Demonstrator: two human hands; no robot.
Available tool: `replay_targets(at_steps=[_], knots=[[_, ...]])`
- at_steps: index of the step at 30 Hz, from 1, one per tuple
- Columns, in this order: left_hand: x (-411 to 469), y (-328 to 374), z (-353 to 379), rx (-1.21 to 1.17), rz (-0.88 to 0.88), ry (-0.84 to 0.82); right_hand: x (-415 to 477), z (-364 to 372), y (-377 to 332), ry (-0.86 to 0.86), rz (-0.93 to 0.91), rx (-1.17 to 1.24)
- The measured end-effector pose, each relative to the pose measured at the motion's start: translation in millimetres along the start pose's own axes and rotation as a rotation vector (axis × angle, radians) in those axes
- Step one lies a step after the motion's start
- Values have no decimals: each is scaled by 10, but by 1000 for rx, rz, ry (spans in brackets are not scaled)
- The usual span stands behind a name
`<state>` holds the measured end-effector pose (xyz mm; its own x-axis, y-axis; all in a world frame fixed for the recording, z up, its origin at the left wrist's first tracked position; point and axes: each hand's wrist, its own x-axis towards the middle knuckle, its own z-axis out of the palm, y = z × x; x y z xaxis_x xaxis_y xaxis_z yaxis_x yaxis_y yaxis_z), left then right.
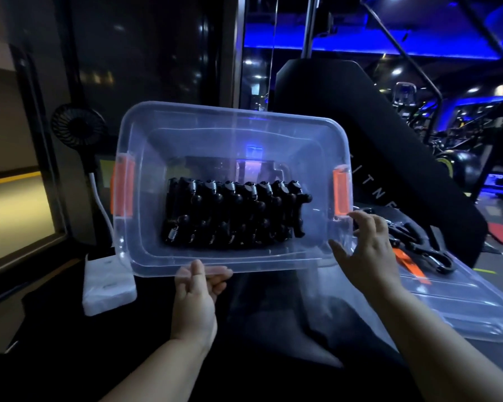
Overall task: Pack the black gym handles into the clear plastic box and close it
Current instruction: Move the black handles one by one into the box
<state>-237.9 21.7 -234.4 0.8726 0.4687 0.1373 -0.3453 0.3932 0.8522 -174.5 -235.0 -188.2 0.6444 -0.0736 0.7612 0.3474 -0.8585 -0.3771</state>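
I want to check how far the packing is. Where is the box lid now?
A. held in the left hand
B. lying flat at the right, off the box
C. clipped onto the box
B: the lid lies flat at the right, and the box is open, with the black handles inside.

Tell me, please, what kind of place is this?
Most likely a gym. Exercise machines stand in the blue-lit background, a large black padded bench rises behind the clear plastic box, and the box holds a row of black gym handles.
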Motion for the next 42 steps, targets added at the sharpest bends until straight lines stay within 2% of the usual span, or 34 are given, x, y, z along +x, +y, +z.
replay_targets(at_steps=[2, 4, 6, 10, 14, 17, 19, 25, 29, 34, 42], knots=[[-9, 0, 16, 3, -5, 9, -25, -18, 28, -66, 172, 126], [-31, 12, 47, 11, -16, 11, -30, 24, 48, -185, 259, 158], [-65, 34, 94, 39, -33, -13, -24, 92, 75, -245, 258, 132], [-119, 62, 221, 99, -125, -123, 53, 135, 103, -229, 265, 161], [-193, 30, 505, -46, -317, -208, 111, 151, 128, -226, 248, 199], [-236, -55, 657, -75, -346, -215, 83, 108, 202, -277, 235, 231], [-232, -95, 683, -64, -324, -211, 52, 26, 304, -336, 235, 167], [-229, -121, 674, -23, -292, -228, -96, -200, 752, -475, 394, -212], [-250, -118, 658, -14, -293, -236, -159, -270, 805, -527, 376, -448], [-276, -104, 641, -11, -291, -236, -232, -360, 732, -536, 370, -569], [-288, -90, 642, -9, -296, -225, -329, -460, 672, -562, 400, -556]])
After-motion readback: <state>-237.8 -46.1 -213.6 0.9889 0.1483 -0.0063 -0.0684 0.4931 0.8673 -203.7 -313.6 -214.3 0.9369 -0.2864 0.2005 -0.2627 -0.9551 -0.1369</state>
